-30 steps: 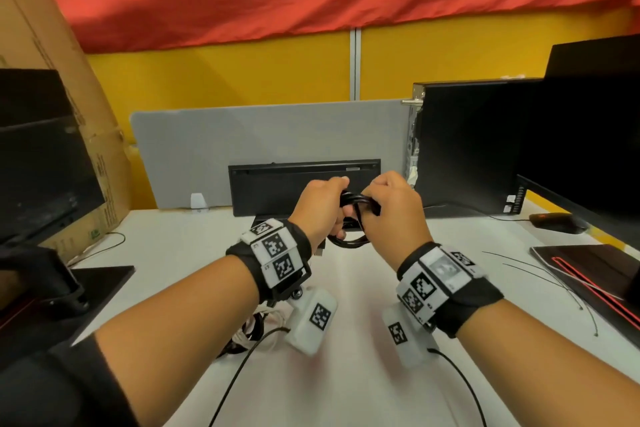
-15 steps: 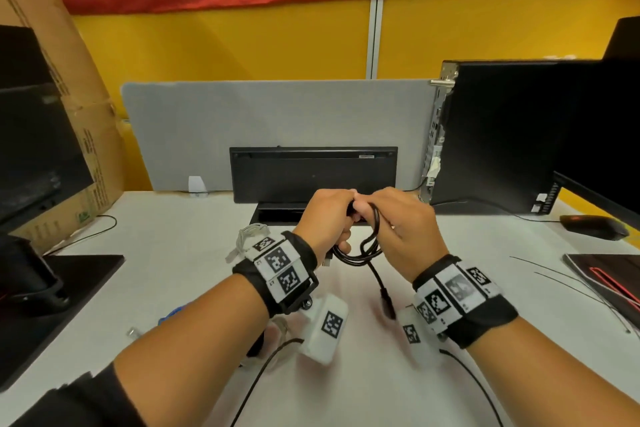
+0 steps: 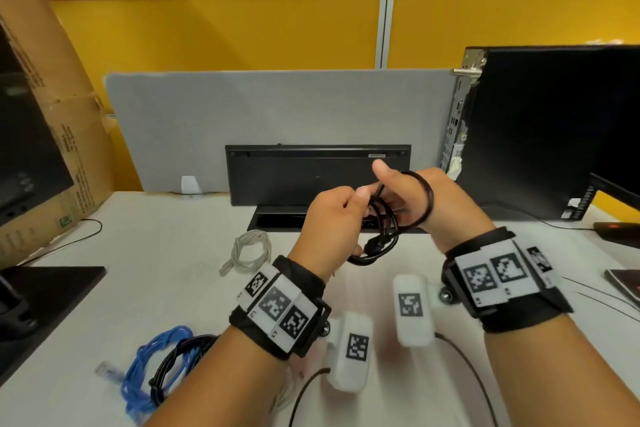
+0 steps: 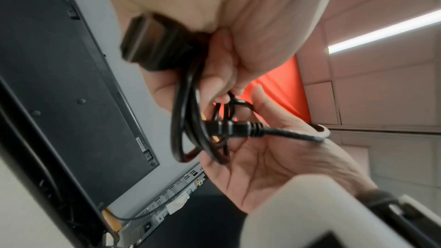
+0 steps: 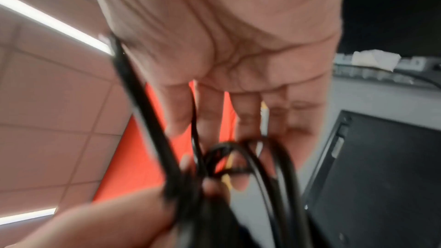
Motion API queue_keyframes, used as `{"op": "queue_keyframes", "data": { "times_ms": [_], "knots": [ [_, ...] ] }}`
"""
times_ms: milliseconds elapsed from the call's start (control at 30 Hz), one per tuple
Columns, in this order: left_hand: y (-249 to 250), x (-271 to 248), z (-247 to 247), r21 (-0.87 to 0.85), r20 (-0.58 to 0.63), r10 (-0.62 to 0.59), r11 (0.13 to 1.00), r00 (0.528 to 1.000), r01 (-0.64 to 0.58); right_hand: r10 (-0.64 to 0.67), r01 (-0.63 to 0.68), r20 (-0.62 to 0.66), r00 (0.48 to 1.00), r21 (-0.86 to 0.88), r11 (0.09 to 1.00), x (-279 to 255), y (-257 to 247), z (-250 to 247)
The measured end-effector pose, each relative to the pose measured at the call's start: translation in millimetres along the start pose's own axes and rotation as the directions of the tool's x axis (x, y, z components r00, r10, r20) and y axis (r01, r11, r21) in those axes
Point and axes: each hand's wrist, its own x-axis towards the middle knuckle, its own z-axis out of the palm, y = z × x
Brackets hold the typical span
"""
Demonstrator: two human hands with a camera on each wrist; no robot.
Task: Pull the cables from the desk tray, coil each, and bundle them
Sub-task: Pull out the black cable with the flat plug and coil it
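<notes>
Above the worktop [image 3: 173,253], the left hand [image 3: 329,218] clamps the black cable [image 3: 391,229] coil; the right hand [image 3: 426,198], fingers straight, should wrap loops evenly.

head cam: above, fwd-down, desk-wide | wrist cams: close, upward | all share black cable [image 3: 391,218]

Black cable [image 3: 428,198] newly looped (right hand [image 3: 414,196])
</notes>
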Motion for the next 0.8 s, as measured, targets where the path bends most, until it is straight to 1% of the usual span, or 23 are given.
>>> {"op": "queue_keyframes", "data": {
  "times_ms": [33, 67, 100, 133, 167, 200, 267, 300, 333, 367, 400, 433, 467, 500, 533, 567, 600, 700, 767, 800],
  "knots": [
    [-0.4, -0.3, 0.3, 0.023, -0.027, 0.003, 1.0, 1.0, -0.003, -0.02, 0.02, -0.003, 1.0, -0.029, 0.999, -0.6, -2.1, -3.1],
    [-0.1, -0.1, -0.2, 0.043, -0.05, 0.009, 0.999, 0.999, -0.007, -0.043, 0.042, -0.035, 0.998, -0.041, 0.998, -2.4, -3.6, -6.6],
    [0.7, 0.2, -1.0, 0.059, -0.066, 0.019, 0.998, 0.998, -0.015, -0.057, 0.054, -0.067, 0.996, -0.035, 0.998, -4.8, -5.1, -10.4],
    [1.8, 0.8, -2.0, 0.08, -0.075, 0.034, 0.996, 0.997, -0.028, -0.048, 0.049, -0.075, 0.996, 0.007, 0.999, -7.7, -6.0, -13.9],
    [2.4, 1.5, -3.3, 0.105, -0.084, 0.053, 0.993, 0.995, -0.044, -0.023, 0.027, -0.05, 0.998, 0.088, 0.996, -11.1, -7.6, -16.2],
    [2.9, 2.4, -4.8, 0.134, -0.097, 0.07, 0.989, 0.993, -0.057, 0.002, -0.003, 0.002, 1.0, 0.189, 0.982, -14.3, -10.4, -17.5],
    [3.0, 3.5, -7.4, 0.18, -0.128, 0.092, 0.981, 0.988, -0.068, 0.034, -0.066, 0.093, 0.995, 0.371, 0.926, -19.5, -16.4, -18.7],
    [2.0, 4.4, -8.2, 0.199, -0.142, 0.099, 0.978, 0.985, -0.069, 0.042, -0.089, 0.116, 0.992, 0.432, 0.898, -21.2, -19.3, -19.2],
    [0.5, 5.7, -9.1, 0.222, -0.154, 0.107, 0.972, 0.982, -0.071, 0.052, -0.099, 0.116, 0.992, 0.45, 0.888, -22.4, -21.7, -18.8],
    [-1.1, 6.0, -10.0, 0.249, -0.164, 0.119, 0.966, 0.979, -0.076, 0.061, -0.096, 0.096, 0.993, 0.421, 0.902, -23.5, -23.5, -16.9],
    [-2.0, 6.4, -11.0, 0.277, -0.172, 0.138, 0.957, 0.975, -0.087, 0.058, -0.075, 0.059, 0.997, 0.342, 0.937, -24.4, -23.9, -15.5],
    [-2.7, 6.0, -11.2, 0.309, -0.173, 0.163, 0.945, 0.971, -0.103, 0.041, -0.043, 0.012, 0.999, 0.224, 0.974, -25.2, -23.8, -14.4],
    [-3.2, 5.5, -10.9, 0.349, -0.167, 0.186, 0.93, 0.968, -0.118, 0.009, -0.007, -0.031, 0.999, 0.084, 0.996, -26.3, -24.1, -14.4],
    [-3.5, 4.6, -10.3, 0.394, -0.156, 0.203, 0.91, 0.967, -0.128, -0.039, 0.035, -0.062, 0.997, -0.071, 0.997, -27.6, -24.9, -14.7],
    [-3.9, 3.6, -9.3, 0.435, -0.142, 0.213, 0.891, 0.967, -0.132, -0.104, 0.084, -0.073, 0.992, -0.238, 0.968, -28.7, -24.8, -16.3],
    [-4.5, 2.6, -8.5, 0.462, -0.131, 0.218, 0.877, 0.967, -0.135, -0.17, 0.131, -0.068, 0.983, -0.388, 0.912, -29.5, -24.4, -17.6],
    [-5.2, 1.9, -7.9, 0.472, -0.123, 0.218, 0.871, 0.968, -0.136, -0.223, 0.164, -0.06, 0.973, -0.497, 0.852, -29.7, -23.9, -18.2],
    [-4.0, 1.2, -8.5, 0.426, -0.105, 0.182, 0.897, 0.978, -0.121, -0.327, 0.18, -0.1, 0.94, -0.668, 0.722, -26.2, -18.1, -19.6],
    [-1.2, 0.8, -7.5, 0.329, -0.091, 0.143, 0.938, 0.986, -0.106, -0.399, 0.168, -0.115, 0.91, -0.778, 0.606, -19.9, -9.8, -19.4],
    [0.0, 0.4, -7.1, 0.276, -0.087, 0.119, 0.957, 0.989, -0.091, -0.442, 0.167, -0.128, 0.888, -0.806, 0.568, -17.5, -5.8, -19.1]
  ]
}}
